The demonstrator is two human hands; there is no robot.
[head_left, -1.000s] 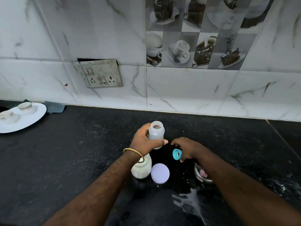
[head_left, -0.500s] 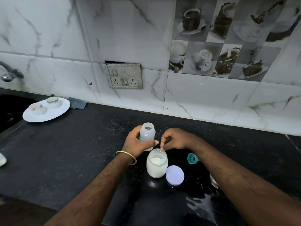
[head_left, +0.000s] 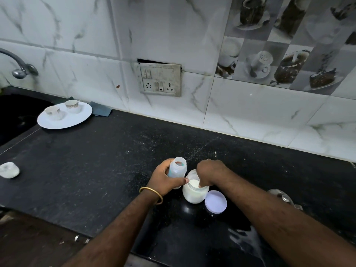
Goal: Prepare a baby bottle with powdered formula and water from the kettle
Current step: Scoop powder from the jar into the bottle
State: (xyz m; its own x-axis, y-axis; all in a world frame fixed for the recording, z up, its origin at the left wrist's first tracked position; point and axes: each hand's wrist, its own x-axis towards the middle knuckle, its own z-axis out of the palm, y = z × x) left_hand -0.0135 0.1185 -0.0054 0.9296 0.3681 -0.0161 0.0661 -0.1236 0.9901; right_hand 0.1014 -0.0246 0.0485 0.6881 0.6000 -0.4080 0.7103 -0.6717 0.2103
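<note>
- Step in hand, as I judged it: getting powder out of the jar (head_left: 194, 193) for the bottle (head_left: 178, 171). Water not yet in question; no water visible in the bottle.
- Left hand (head_left: 165, 178) gripped the bottle, fingers and thumb curled round its body. Bottle stood upright, mouth open, no cap on, just left of the jar and touching or nearly touching it; I could not tell whether its base rested on the worktop (head_left: 100, 160).
- Right hand (head_left: 209, 173) was over the jar's mouth, fingertips dipped inside toward the white powder and drawn together as if pinching something small. Probably a scoop, but the fingers hid it, so I could not tell what, if anything, was pinched.
- Jar sat open on the worktop, roughly half full of powder. Its lid (head_left: 215, 201) lay flat just to the right, beside the jar.
- A metal object (head_left: 283, 196), likely the kettle, showed partly behind the right forearm, near the jar; too hidden to be sure.
- Far left: plate (head_left: 63, 122) with 2 cups, well apart from the work.
- Next move, by my reading: lift the powder clear of the jar, carry it the short way left and tip it into the bottle. The bottle's mouth was narrow, so it called for a steady left hand and a careful, centred tip. Loose white grains already speckled the worktop, so spilling looked a real risk.
</note>
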